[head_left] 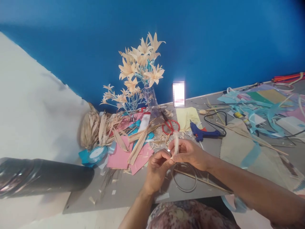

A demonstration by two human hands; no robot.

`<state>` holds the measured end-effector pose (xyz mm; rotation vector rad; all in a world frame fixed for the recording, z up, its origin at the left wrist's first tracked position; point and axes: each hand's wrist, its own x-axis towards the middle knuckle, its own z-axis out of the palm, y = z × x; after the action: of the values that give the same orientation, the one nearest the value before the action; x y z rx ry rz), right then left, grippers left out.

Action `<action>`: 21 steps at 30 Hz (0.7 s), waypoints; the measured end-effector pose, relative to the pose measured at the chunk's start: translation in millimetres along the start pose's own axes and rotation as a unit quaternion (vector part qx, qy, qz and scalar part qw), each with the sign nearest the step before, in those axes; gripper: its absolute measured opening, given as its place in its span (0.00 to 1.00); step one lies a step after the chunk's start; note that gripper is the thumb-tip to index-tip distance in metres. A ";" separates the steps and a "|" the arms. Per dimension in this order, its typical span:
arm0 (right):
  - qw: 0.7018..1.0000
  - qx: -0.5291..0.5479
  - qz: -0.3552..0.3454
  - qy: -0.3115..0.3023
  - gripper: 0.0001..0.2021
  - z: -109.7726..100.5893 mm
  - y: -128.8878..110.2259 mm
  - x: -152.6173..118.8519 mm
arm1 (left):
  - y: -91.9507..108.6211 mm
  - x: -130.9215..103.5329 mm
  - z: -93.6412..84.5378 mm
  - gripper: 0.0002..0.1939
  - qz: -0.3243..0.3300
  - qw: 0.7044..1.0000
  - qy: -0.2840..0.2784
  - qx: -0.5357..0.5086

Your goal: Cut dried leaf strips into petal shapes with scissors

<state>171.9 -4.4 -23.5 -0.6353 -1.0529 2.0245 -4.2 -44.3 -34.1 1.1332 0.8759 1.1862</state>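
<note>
My left hand [159,167] and my right hand [190,155] meet above the front of the table, fingertips pinched close together. Between them stands a pale, fibrous strip [176,144], like a piece of dried husk; its lower end is hidden by my fingers. Both hands appear closed on it. Just below my right hand is a thin coil of wire [184,190], forming a ring. Red-handled scissors [170,127] lie beyond my fingers. To their right rests a blue glue gun [205,133] with a black cord.
Cream artificial lilies [153,74] stand in a clear bottle [152,101] by the blue wall. Dried husks [90,130], pink paper [119,156] and a blue ribbon roll [96,154] crowd the left. Blue ribbons [274,116] and beige cloth [238,143] lie right. A dark cylinder [47,176] juts in.
</note>
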 end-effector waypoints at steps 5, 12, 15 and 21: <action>0.999 0.008 0.017 -0.034 0.19 -0.7 0.4 1.7 | -8.4 -2.2 3.0 0.12 -0.014 0.997 -0.016 -0.069; 0.998 0.040 -0.021 -0.038 0.27 -2.1 -0.4 1.3 | -2.6 -0.8 5.2 0.14 -0.046 0.993 0.008 -0.106; 0.999 -0.026 -0.027 0.027 0.22 -0.6 -1.1 1.1 | -6.4 -3.2 3.2 0.12 -0.064 0.995 0.007 -0.077; 0.991 -0.095 -0.020 0.094 0.19 2.0 -4.5 2.1 | -8.7 -1.5 7.6 0.19 -0.098 0.989 0.035 -0.109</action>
<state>171.0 -1.9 -18.8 -0.8789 -1.1434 1.8047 4.9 -47.3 -40.8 0.8138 0.8660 1.1331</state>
